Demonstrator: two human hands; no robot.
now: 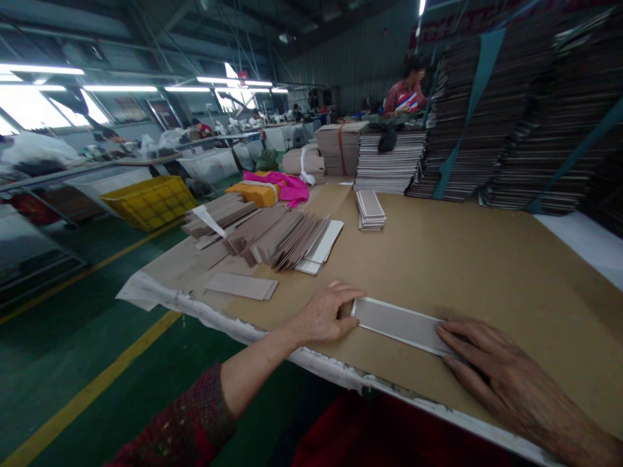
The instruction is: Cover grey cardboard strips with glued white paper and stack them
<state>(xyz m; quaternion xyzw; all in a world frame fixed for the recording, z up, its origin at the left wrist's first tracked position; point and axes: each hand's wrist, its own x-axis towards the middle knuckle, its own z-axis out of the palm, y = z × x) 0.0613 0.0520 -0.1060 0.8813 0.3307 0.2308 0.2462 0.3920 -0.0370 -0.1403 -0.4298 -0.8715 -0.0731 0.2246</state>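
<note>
A grey cardboard strip (399, 324) with white edging lies flat on the tan table, lengthwise between my hands. My left hand (328, 313) grips its left end, thumb at the near corner and fingers at the far corner. Over the right end rests my right hand (496, 363), its fingertips on the strip and the thumb by the near edge. Left of my left hand are a couple of loose grey strips (238, 285). Beyond them spreads a fanned row of brown-grey cardboard strips (287, 240), with white-faced pieces (321, 250) at its right end.
A small stack of white-edged strips (370, 209) sits farther back on the table (462, 259). Tall strapped cardboard piles (487, 117) line the back right. Pink cloth (282, 185) lies by a yellow bundle (256, 192). A yellow bin (150, 201) stands on the floor; a person (406, 94) is behind the stacks.
</note>
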